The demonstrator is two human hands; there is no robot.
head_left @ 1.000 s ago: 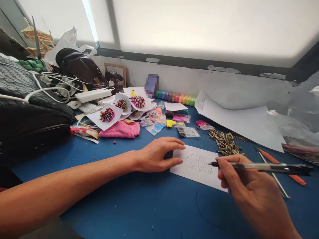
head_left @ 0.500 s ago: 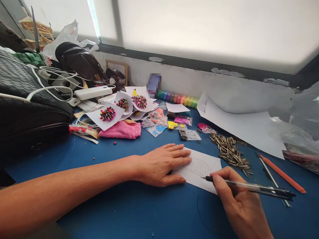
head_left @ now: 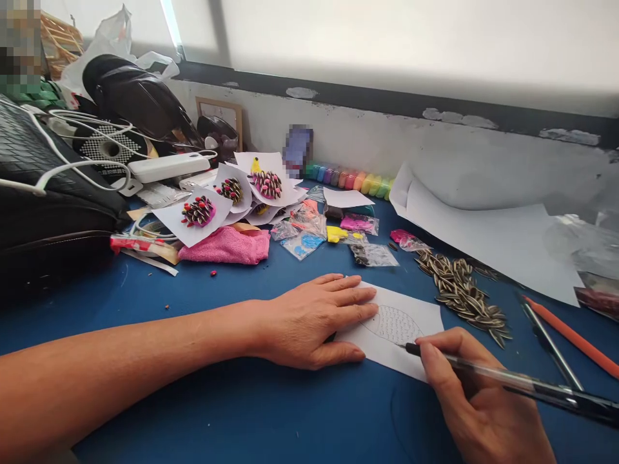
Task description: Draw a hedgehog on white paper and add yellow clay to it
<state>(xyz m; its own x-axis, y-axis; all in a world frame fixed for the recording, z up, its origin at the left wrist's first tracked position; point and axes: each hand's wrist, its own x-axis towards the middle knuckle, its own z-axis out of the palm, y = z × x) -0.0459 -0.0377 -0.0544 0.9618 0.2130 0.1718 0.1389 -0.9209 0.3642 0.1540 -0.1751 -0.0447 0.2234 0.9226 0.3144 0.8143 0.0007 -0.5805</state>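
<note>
Clear-barrelled pen (head_left: pixel 517 381) now sits lower on the white paper (head_left: pixel 422 310), pinched by the right hand (head_left: pixel 486 412). Left hand (head_left: pixel 314 322): spread over the paper's left end.

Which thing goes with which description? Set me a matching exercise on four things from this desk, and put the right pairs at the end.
Things
1. Pen
2. Left hand
3. Striped seeds
4. Fuzzy cloth

Descriptions
A. Palm down, fingers over the white paper
B. Pink and bunched up
C. Gripped in the right hand
D. In a loose heap

Pairs: 1-C, 2-A, 3-D, 4-B
</note>
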